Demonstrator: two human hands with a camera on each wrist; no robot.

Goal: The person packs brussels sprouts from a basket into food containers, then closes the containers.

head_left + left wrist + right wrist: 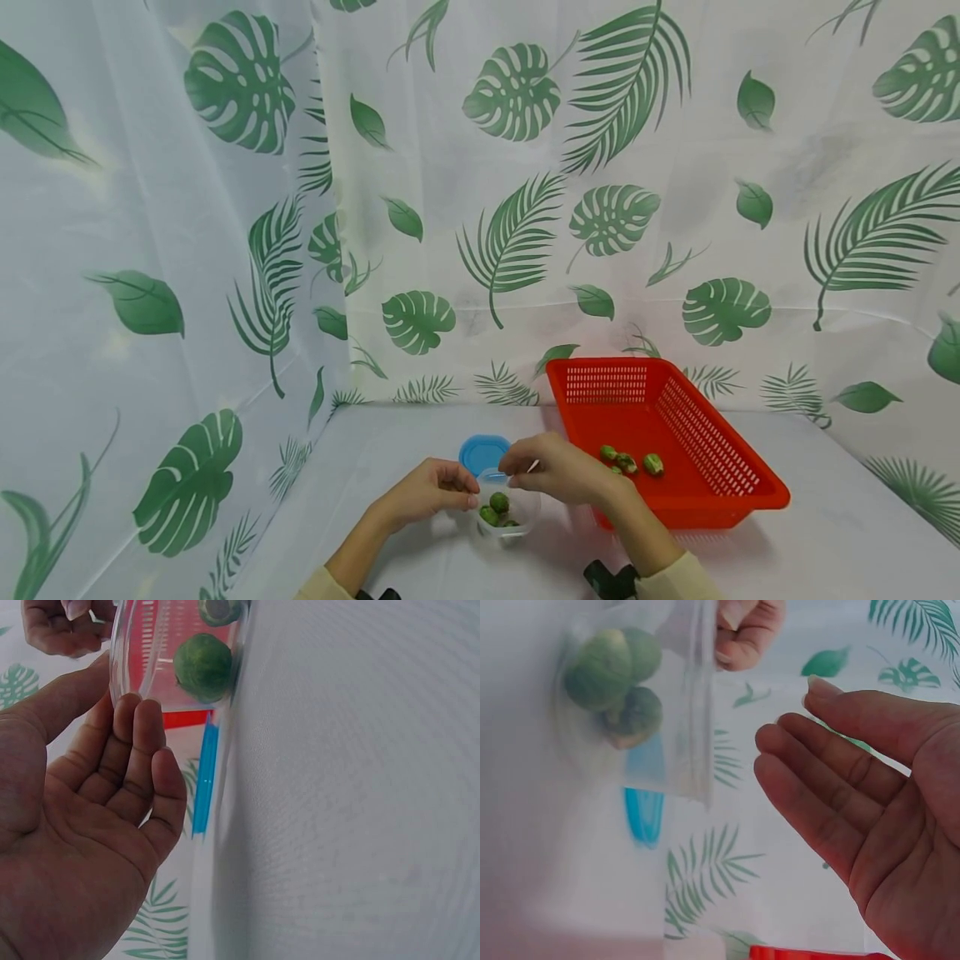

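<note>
Pinching a clear tub (529, 510), left grip (427, 493) faces spread right grip (557, 468); blue lid (482, 454) behind, red basket (686, 511) beside.

A clear, uncovered container (529, 512) stands upright with round green sprouts (498, 502) clustered at its bottom, and a flat, rounded blue lid (482, 454) lies near its eleven o'clock.

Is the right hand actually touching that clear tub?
Apart. The right wrist view shows it: leaf-print cloth is visible in the gap between the fingertips of the right hand and the rim of the clear tub.
</note>
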